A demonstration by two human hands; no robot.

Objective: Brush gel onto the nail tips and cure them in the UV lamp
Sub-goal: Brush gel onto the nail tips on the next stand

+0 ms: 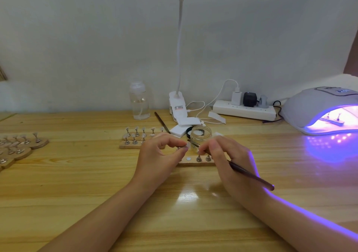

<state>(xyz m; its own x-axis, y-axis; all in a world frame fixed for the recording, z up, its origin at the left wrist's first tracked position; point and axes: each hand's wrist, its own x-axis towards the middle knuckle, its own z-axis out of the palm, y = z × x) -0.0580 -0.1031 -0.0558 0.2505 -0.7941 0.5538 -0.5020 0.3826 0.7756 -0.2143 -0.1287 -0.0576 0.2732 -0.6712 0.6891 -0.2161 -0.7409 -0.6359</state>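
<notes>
My left hand point(160, 155) pinches a small metal stand with a clear nail tip point(185, 146) on it, lifted just above a wooden strip point(195, 162). The strip carries two more metal stands and one bare magnet spot. My right hand point(224, 155) grips a dark brush point(251, 176), its bristle end touching the held nail tip. An open glass gel jar point(200, 133) stands right behind both hands. At the right edge, the white UV lamp point(317, 106) glows purple with a strip of stands inside it.
Two wooden strips of nail tips point(139, 137) lie behind my left hand, and several round wooden holders point(21, 145) sit at the far left. A clear bottle point(139, 100), a clip desk lamp point(179, 104), a power strip point(244, 110), white pads and a spare brush line the back.
</notes>
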